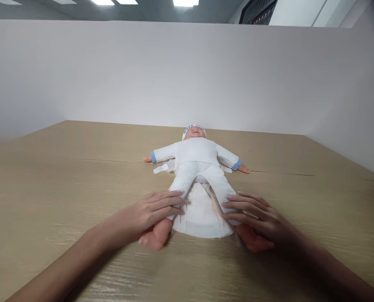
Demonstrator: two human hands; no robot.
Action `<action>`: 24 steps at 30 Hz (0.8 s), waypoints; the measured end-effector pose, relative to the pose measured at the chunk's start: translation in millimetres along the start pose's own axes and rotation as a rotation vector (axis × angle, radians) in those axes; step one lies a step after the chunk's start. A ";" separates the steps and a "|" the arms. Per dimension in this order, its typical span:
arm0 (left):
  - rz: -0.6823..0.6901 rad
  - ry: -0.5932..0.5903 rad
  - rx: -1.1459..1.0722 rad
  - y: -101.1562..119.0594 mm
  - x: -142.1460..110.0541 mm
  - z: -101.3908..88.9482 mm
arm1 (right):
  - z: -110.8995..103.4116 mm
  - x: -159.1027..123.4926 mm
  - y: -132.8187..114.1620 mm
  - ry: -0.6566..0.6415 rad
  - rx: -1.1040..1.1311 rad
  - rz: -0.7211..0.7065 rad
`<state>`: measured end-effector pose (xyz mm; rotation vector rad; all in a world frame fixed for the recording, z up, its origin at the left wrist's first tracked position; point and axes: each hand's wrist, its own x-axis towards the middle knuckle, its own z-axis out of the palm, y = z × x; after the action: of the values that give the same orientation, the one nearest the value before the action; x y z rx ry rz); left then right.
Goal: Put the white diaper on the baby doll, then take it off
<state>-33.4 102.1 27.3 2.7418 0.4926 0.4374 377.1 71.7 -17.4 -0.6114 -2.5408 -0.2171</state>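
A baby doll [195, 161] in a white suit with blue cuffs and a white cap lies on its back on the wooden table [64, 188], arms spread, legs apart toward me. A white diaper [202, 218] is spread under its hips and between its legs. My left hand [150, 214] lies over the doll's lower leg on the left side, fingers stretched out flat and pointing inward. My right hand [256, 214] rests the same way over the other lower leg, fingers extended. The doll's bare feet show under both hands. Neither hand wraps round anything.
A white partition wall [187, 75] closes off the back and right side of the table. A seam line runs across the tabletop at the doll's arms. Ceiling lights show above the wall.
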 end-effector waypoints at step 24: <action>-0.047 -0.104 0.008 0.0 -1.6 0.8 | -6.5 -4.4 0.6 -0.073 0.297 0.187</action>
<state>-34.6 101.3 26.2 2.7371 0.5312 0.2801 383.7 68.8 -14.1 -0.7419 -2.4971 0.2482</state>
